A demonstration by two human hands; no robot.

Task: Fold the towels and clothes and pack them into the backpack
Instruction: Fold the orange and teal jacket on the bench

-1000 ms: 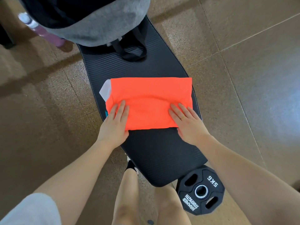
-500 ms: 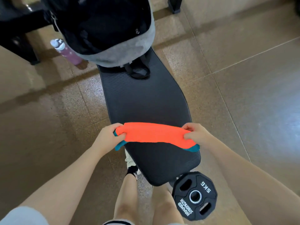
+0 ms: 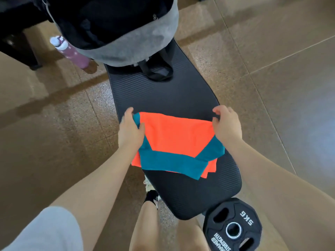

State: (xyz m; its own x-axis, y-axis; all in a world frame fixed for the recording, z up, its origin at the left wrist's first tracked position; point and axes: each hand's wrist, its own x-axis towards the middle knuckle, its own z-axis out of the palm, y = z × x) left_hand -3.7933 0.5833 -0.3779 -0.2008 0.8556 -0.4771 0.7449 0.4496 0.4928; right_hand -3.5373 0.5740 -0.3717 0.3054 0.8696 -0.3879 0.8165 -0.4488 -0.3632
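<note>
On the near half of the bench point(image 3: 174, 98), short of the backpack point(image 3: 116, 28) at its far end — one orange-and-teal garment point(image 3: 174, 142), part-folded, left hand point(image 3: 130, 131) and right hand point(image 3: 226, 124) each pinching a far corner — folding unfinished, packing not yet begun.

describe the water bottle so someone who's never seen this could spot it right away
Start at the long black bench pad with the grey and black backpack on its far end. Beside the backpack's left side, on the brown floor, stands the bottle: the only purple thing here, with a white cap.
</note>
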